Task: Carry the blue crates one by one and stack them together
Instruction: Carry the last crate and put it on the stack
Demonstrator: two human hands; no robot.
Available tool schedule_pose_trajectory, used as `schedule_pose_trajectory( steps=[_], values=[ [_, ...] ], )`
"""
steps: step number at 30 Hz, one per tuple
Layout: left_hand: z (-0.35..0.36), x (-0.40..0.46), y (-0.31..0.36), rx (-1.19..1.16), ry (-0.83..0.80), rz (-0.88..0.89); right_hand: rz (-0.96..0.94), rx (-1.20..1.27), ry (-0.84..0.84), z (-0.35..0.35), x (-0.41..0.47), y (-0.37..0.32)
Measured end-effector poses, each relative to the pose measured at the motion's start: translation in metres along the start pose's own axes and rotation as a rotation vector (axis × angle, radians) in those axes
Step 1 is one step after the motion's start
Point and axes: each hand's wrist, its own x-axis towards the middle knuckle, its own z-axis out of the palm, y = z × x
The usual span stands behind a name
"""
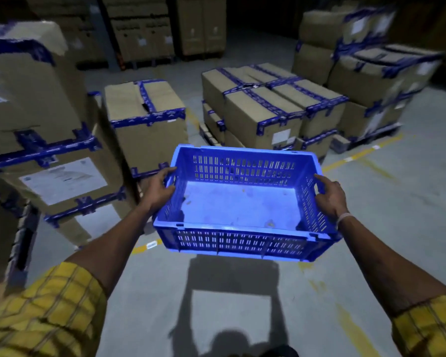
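Dim hall; light from behind me glares on my blue crate [242, 202], casting its shadow below; boxes [44, 140] beside it smear.

1. The crate [242, 202] sits in the centre of the frame, held off the floor [384, 202].
2. The left hand [160, 188] is on its left wall, the right hand [328, 194] on its right wall.
3. Stacked cartons [44, 140] fill the left of the frame.
4. A carton block [268, 104] lies beyond the crate, upper centre-right.
5. The crate's shadow [232, 305] falls on the floor below it.

Blue crate [242, 202]: empty, slotted plastic walls, open side up, roughly level, held above the floor.
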Motion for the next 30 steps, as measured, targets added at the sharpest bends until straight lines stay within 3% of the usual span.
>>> schedule_pose_trajectory(
  steps=[10, 21, 30],
  values=[
    [0.167, 0.094, 0.118, -0.181, -0.195, 0.053, 0.198, 0.308, 0.173, -0.113, 0.057, 0.117],
    [0.362, 0.168, 0.242, -0.282, -0.412, 0.123, 0.346, 0.308, 0.361, -0.239, 0.108, 0.247],
    [0.550, 0.258, 0.328, -0.231, -0.587, 0.200, 0.482, 0.277, 0.530, -0.322, 0.178, 0.344]
  ],
)
